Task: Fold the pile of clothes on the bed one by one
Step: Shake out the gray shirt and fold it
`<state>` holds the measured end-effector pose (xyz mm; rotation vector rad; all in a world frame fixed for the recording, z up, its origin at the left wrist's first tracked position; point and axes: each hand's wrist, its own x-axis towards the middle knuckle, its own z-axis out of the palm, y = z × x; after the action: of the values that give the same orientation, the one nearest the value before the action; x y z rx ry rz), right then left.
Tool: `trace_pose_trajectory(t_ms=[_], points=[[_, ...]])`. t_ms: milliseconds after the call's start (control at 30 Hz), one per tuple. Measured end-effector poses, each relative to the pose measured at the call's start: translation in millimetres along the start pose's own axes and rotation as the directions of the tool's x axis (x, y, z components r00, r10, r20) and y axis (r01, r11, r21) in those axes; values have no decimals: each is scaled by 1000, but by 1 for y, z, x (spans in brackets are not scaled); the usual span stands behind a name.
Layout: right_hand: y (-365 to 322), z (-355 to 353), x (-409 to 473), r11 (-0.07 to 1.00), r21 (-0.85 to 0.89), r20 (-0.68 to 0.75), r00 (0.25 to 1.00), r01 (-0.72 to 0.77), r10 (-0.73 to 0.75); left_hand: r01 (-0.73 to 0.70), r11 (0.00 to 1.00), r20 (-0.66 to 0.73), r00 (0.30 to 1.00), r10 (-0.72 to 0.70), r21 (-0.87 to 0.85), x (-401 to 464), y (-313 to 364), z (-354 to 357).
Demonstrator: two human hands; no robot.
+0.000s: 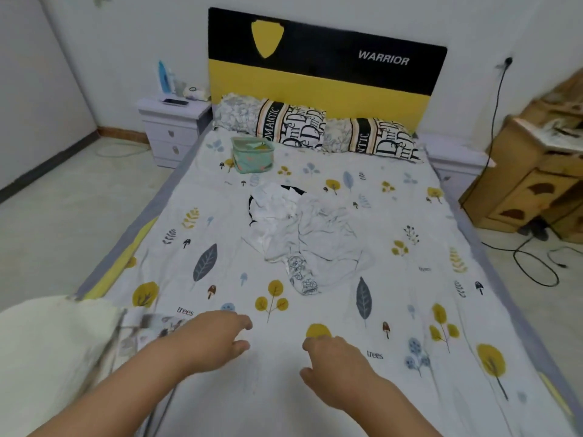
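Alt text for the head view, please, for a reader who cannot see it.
Two bare hands, left hand and right hand, reach empty over a leaf-print bed sheet toward a crumpled pile of clothes mid-bed. Beyond it sit a small green basket, two pillows and a yellow-black headboard.

The bed (pixel 394 216) wears a white leaf-printed sheet. On it lie a crumpled pile of pale clothes (pixel 303 234) mid-bed, a green fabric basket (pixel 252 154) beyond, two lettered pillows (pixel 315 127) at the headboard, and cream bedding (pixel 47 348) near-left.
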<state>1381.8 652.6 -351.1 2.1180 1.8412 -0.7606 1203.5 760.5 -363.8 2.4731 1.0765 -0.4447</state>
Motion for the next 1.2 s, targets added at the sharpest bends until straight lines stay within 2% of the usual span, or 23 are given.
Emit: trace_pose_trajectory(t_ms=[233, 400, 600, 867, 1000, 1100, 1200], points=[[90, -3, 43, 995, 13, 49, 994, -101, 100, 22, 998, 50, 999, -19, -58, 75, 33, 18], [135, 9, 106, 985, 38, 54, 985, -167, 164, 24, 1000, 33, 999, -24, -3, 143, 28, 37], [174, 47, 200, 971, 92, 6, 975, -222, 222, 29, 998, -9, 1000, -28, 59, 240, 17, 80], [218, 98, 318, 961, -17, -120, 955, -276, 272, 14, 991, -118, 993, 2, 133, 357, 6, 136], [232, 115, 364, 967, -19, -149, 957, -253, 247, 1, 992, -147, 989, 18, 130, 403, 7, 157], [236, 130, 386, 979, -60, -140, 973, -193, 183, 13, 992, -68, 998, -5, 125, 420, 5, 178], [236, 138, 391, 985, -85, -263, 957, -151, 124, 36, 992, -119, 993, -21, 122, 425, 1, 186]])
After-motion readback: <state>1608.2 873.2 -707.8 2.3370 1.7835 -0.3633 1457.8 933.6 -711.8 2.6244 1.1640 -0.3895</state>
